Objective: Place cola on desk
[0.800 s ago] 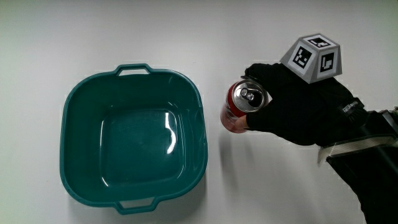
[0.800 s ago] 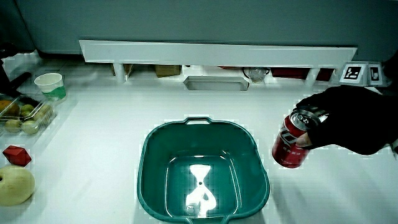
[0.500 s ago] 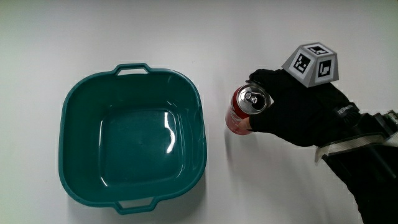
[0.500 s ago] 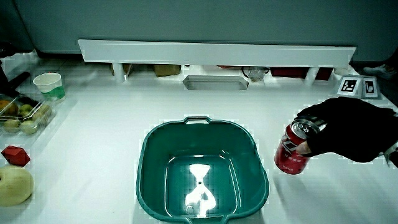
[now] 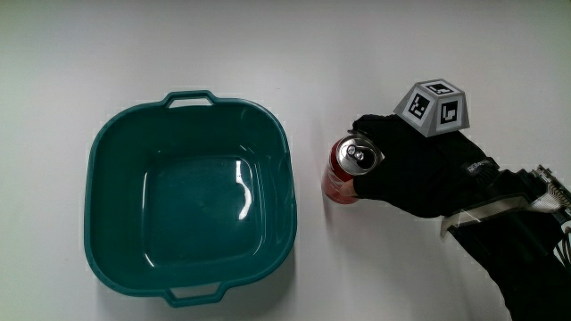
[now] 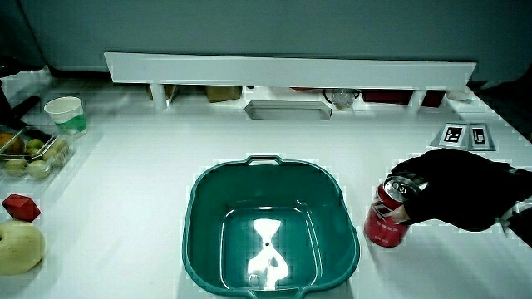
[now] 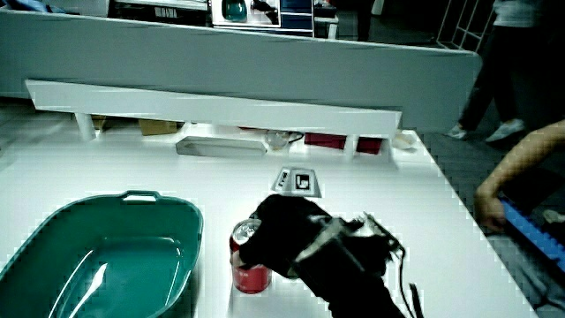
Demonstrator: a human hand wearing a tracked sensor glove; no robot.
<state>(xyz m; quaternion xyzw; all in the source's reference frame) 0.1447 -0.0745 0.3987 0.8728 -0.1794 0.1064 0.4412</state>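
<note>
Much of the red cola can [image 5: 343,169] is covered by the gloved hand [image 5: 419,165], so that in the main view only its silver top and a strip of red wall are seen. The side of the can turned toward the palm is hidden in every view, and whether the base is fully settled on the white table [image 5: 178,45] cannot be told for certain, though in both side views [image 6: 386,224] [image 7: 250,265] the can is seen upright with its base at table level. The forearm [image 5: 526,241] is cut off at the picture's edge.

The fingers [image 5: 370,129] are curled round the upper part of the can — a closed grasp, with the can held just beside the teal basin [image 5: 107,178]. The patterned cube [image 5: 433,107] is carried on the back of the hand. No contact between can and basin is seen; a narrow strip of table is left between them.

The basin is seen with a handle at each end and a glossy bare floor. In a side view, a paper cup [image 6: 66,112], a clear box of fruit [image 6: 29,154], a small red object [image 6: 21,206] and a pale round fruit [image 6: 18,247] are set near the table's edge, well apart from the basin. A low white partition [image 6: 291,68] with a shallow grey tray [image 6: 287,110] at its foot is shown in both side views.
</note>
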